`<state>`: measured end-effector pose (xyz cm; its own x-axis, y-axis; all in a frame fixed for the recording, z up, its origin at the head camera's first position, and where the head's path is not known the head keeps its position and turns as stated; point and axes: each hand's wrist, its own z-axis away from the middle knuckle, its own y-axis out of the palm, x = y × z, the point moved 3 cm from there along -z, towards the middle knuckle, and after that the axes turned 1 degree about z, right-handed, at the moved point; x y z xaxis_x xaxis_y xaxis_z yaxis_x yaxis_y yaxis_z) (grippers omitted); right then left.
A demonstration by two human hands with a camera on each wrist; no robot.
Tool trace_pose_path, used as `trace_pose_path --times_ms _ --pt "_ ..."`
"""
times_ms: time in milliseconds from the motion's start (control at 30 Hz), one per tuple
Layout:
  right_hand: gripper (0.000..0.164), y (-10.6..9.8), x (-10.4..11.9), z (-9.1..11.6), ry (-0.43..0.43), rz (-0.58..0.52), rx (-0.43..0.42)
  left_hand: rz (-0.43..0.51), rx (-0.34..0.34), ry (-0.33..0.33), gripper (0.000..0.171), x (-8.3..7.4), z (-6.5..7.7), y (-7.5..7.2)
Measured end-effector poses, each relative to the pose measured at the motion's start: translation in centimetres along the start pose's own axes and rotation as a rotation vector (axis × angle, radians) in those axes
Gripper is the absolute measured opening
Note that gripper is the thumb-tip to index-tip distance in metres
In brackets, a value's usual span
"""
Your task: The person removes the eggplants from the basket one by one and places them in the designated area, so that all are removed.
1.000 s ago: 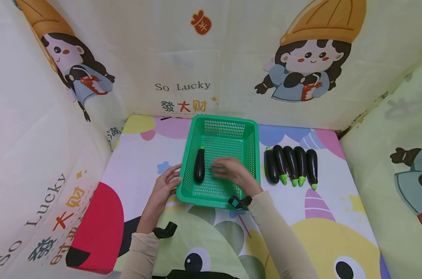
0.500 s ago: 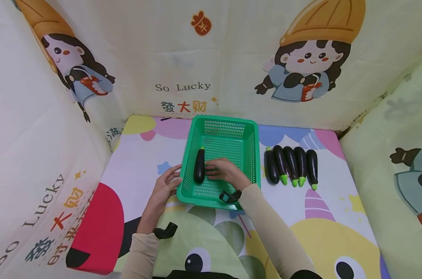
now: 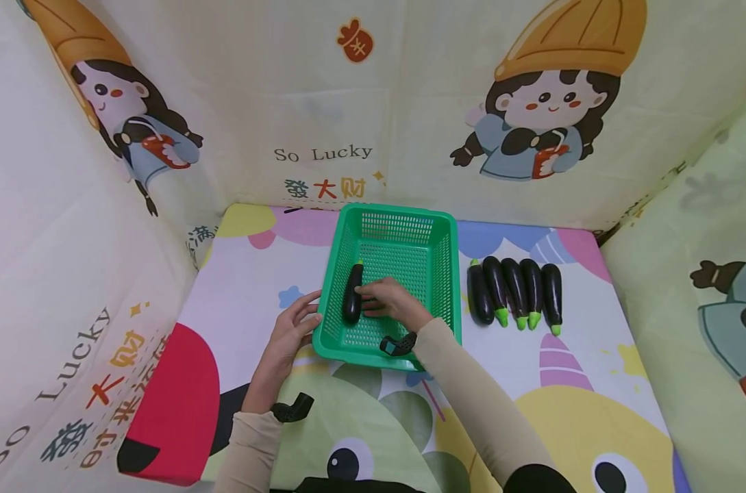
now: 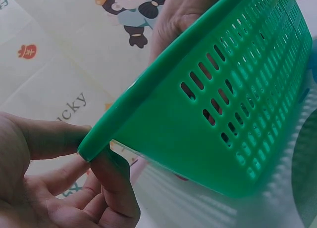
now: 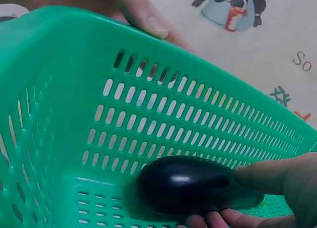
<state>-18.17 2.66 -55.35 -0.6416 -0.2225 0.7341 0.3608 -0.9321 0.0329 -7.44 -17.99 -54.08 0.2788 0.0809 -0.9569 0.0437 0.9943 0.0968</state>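
Note:
A green plastic basket (image 3: 403, 267) stands on the table with one dark eggplant (image 3: 351, 301) lying along its left side. My left hand (image 3: 289, 325) pinches the basket's left rim near its front corner; in the left wrist view the thumb (image 4: 54, 139) is on the rim and the fingers are curled below it. Inside the basket, my right hand (image 3: 394, 301) grips the eggplant from its right side. The right wrist view shows the thumb (image 5: 267, 176) on top of the glossy eggplant (image 5: 183, 186) and fingertips under its near side.
Several more eggplants (image 3: 514, 291) lie in a row on the patterned tablecloth (image 3: 594, 356), right of the basket. Printed cloth walls (image 3: 422, 137) surround the table at the back and both sides.
My right hand has moved left across the basket to the eggplant and taken hold of it. The eggplant has tilted slightly. My left hand has stayed at the rim.

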Motion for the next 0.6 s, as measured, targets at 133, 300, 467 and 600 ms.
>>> trace_pose_path --times_ms 133,300,467,600 --pt "0.041 0.26 0.12 -0.15 0.001 0.028 -0.01 0.002 0.0 -0.006 0.053 -0.03 0.0 0.02" --pt "0.045 0.48 0.18 -0.23 -0.004 0.034 -0.022 -0.001 0.003 -0.009 0.054 -0.04 -0.05 0.03" --pt "0.043 0.71 0.14 -0.36 -0.008 0.04 -0.03 0.0 0.0 -0.012 0.054 -0.03 -0.02 0.02" --pt "0.042 0.73 0.06 -0.29 -0.007 0.046 -0.03 0.001 0.003 -0.013 0.054 0.14 -0.06 0.0"
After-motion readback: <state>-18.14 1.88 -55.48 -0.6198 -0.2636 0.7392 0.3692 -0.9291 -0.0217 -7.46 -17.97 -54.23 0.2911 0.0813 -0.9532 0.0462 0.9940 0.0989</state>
